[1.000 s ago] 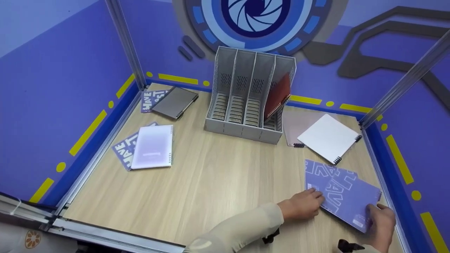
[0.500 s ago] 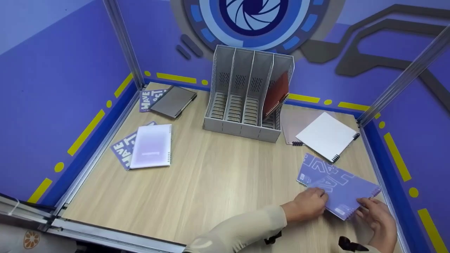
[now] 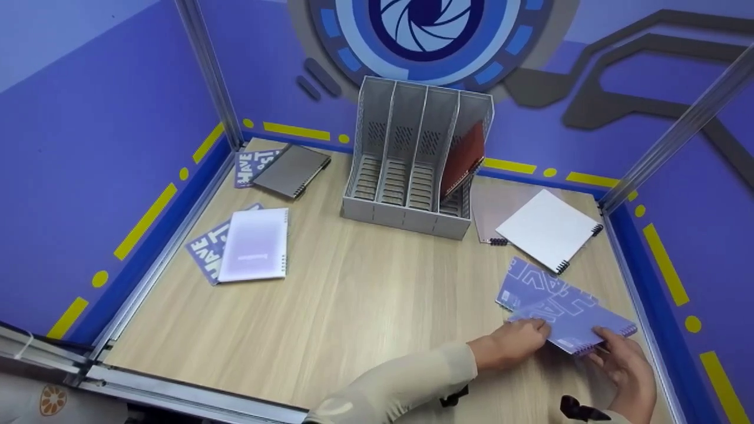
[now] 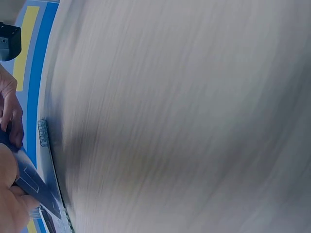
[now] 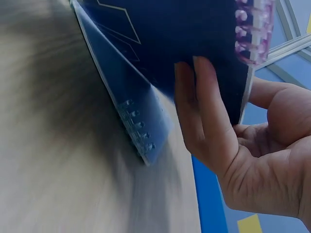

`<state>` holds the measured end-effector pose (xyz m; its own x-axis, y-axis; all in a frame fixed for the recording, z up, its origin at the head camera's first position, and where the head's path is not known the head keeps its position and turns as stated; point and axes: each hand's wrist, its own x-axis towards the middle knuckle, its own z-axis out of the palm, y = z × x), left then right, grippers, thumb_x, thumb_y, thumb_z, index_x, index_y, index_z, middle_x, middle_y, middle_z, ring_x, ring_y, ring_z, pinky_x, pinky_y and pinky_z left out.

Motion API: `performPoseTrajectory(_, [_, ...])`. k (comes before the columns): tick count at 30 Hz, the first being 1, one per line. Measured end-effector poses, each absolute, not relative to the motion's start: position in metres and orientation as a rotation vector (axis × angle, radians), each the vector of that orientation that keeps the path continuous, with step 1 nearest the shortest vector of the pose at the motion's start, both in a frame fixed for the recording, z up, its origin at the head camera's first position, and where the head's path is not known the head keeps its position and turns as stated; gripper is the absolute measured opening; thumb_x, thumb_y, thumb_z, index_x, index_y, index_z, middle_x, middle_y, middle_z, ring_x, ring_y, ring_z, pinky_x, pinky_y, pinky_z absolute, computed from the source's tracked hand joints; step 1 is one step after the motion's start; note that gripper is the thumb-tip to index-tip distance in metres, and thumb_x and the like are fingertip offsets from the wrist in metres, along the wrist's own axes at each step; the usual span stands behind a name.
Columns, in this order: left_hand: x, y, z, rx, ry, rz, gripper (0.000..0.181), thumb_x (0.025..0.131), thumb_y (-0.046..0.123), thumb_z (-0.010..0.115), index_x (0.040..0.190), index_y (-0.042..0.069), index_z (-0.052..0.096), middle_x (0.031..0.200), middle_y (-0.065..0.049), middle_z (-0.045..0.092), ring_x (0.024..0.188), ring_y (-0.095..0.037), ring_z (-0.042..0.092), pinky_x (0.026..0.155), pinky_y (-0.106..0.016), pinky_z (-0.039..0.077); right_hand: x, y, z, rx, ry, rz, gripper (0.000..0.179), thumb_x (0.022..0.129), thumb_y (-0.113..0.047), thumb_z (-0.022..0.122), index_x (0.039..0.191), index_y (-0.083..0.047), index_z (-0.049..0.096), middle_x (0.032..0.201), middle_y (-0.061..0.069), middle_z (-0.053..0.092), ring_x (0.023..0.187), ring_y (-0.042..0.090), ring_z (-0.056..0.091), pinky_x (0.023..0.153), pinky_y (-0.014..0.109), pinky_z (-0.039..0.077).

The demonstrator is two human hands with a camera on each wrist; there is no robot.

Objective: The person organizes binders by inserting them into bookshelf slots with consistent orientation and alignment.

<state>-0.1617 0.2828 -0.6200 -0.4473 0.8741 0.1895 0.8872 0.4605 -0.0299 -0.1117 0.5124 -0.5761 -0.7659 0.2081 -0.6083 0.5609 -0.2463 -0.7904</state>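
Both hands hold a purple spiral notebook (image 3: pixel 580 330) with outlined lettering at the right front of the table. It lies tilted, its near edge raised, over a second purple notebook (image 3: pixel 518 285). My left hand (image 3: pixel 518 341) pinches the upper notebook's left edge. At its right corner, my right hand (image 3: pixel 625 360) grips it between thumb and fingers. In the right wrist view, the fingers (image 5: pixel 209 97) spread flat under the cover beside a pink coil (image 5: pixel 252 31), and the lower notebook (image 5: pixel 119 82) shows beneath. Only part of my left hand (image 4: pixel 9 194) enters the left wrist view.
A grey file rack (image 3: pixel 406 221) stands at the back with a red notebook (image 3: pixel 465 159) leaning in its right slot. A white notebook (image 3: pixel 548 229) overlaps a pinkish one (image 3: pixel 486 212) at right. At left are a lilac notebook (image 3: pixel 253 244) and a grey one (image 3: pixel 293 171), each over lettered notebooks.
The upper purple notebook has been turned, and its near edge has come up off the table. My right hand has shifted its hold along the near right corner; my left hand stays at the left edge.
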Motion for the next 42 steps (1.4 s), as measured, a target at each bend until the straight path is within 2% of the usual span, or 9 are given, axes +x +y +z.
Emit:
performPoseTrajectory(2, [-0.164,0.280,-0.619,-1.559,-2.494,-0.107,0.028,0.104,0.007,0.049,0.130,0.007,0.060,0.120,0.001,0.064,0.109,-0.007,0.062,0.093,-0.015,0.048,-0.113,0.510,-0.573,0.940,1.741,-2.131,0.067,0.106,-0.018,0.048,0.157,0.003,0.009,0.089,-0.010,0.066,0.087,0.007,0.067,0.085,0.028,0.057])
performPoseTrajectory(4, [-0.166,0.279,-0.619,-1.569,-2.458,-0.099,0.029,0.104,0.007,0.048,0.132,0.007,0.059,0.124,0.000,0.065,0.112,-0.008,0.062,0.096,-0.016,0.047,-0.114,0.507,-0.569,0.959,1.714,-2.160,0.059,0.106,-0.017,0.047,0.154,0.000,0.017,0.088,-0.008,0.066,0.086,0.008,0.067,0.083,0.028,0.057])
performPoseTrajectory(7, [-0.169,0.276,-0.621,-1.572,-2.412,-0.070,0.033,0.106,0.008,0.045,0.136,0.005,0.058,0.132,-0.004,0.064,0.121,-0.012,0.060,0.102,-0.020,0.045,-0.114,0.503,-0.561,1.002,1.682,-2.206,0.034,0.106,-0.015,0.048,0.135,-0.004,0.036,0.087,-0.005,0.066,0.083,0.009,0.068,0.080,0.028,0.058])
performPoseTrajectory(9, [-0.171,0.274,-0.622,-1.578,-2.392,-0.052,0.035,0.107,0.009,0.043,0.140,0.005,0.056,0.138,-0.006,0.061,0.128,-0.014,0.057,0.107,-0.022,0.041,-0.113,0.499,-0.555,1.009,1.685,-2.222,0.025,0.105,-0.013,0.048,0.127,-0.005,0.038,0.087,-0.004,0.066,0.081,0.010,0.069,0.078,0.028,0.058])
performPoseTrajectory(13, [-0.173,0.269,-0.621,-1.577,-2.361,-0.043,0.038,0.109,0.011,0.041,0.145,0.005,0.053,0.146,-0.007,0.057,0.135,-0.016,0.052,0.111,-0.025,0.038,-0.112,0.492,-0.541,0.975,1.789,-2.193,0.036,0.105,-0.011,0.048,0.135,-0.003,0.030,0.090,-0.006,0.062,0.081,0.008,0.068,0.075,0.026,0.058])
performPoseTrajectory(16, [-0.176,0.263,-0.616,-1.554,-2.348,-0.093,0.039,0.109,0.011,0.041,0.146,0.005,0.051,0.148,-0.007,0.055,0.137,-0.016,0.051,0.112,-0.025,0.036,-0.112,0.485,-0.530,0.957,1.864,-2.178,0.036,0.105,-0.011,0.050,0.135,-0.003,0.031,0.090,-0.006,0.061,0.080,0.008,0.068,0.075,0.027,0.058])
performPoseTrajectory(26, [-0.198,0.230,-0.602,-1.463,-2.356,-0.349,0.045,0.107,0.008,0.046,0.152,0.005,0.043,0.155,-0.011,0.046,0.144,-0.021,0.043,0.116,-0.025,0.027,-0.114,0.440,-0.509,0.832,2.044,-2.411,0.004,0.100,-0.009,0.062,0.104,-0.008,0.060,0.088,-0.001,0.066,0.079,0.010,0.070,0.071,0.024,0.058])
performPoseTrajectory(30, [-0.213,0.214,-0.596,-1.466,-2.306,-0.409,0.044,0.106,0.008,0.050,0.150,0.004,0.046,0.154,-0.010,0.047,0.144,-0.021,0.043,0.116,-0.025,0.025,-0.121,0.420,-0.510,0.717,2.044,-2.565,0.015,0.099,-0.003,0.063,0.094,-0.016,0.070,0.090,0.000,0.069,0.080,0.012,0.070,0.068,0.025,0.058])
performPoseTrajectory(42, [-0.257,0.131,-0.585,-1.474,-2.299,-0.615,0.048,0.102,0.018,0.060,0.148,0.006,0.050,0.156,-0.012,0.043,0.146,-0.023,0.040,0.119,-0.033,0.027,-0.151,0.359,-0.520,0.530,2.060,-2.702,0.013,0.099,0.002,0.058,0.109,-0.003,0.066,0.098,0.003,0.070,0.087,0.014,0.070,0.071,0.029,0.059])
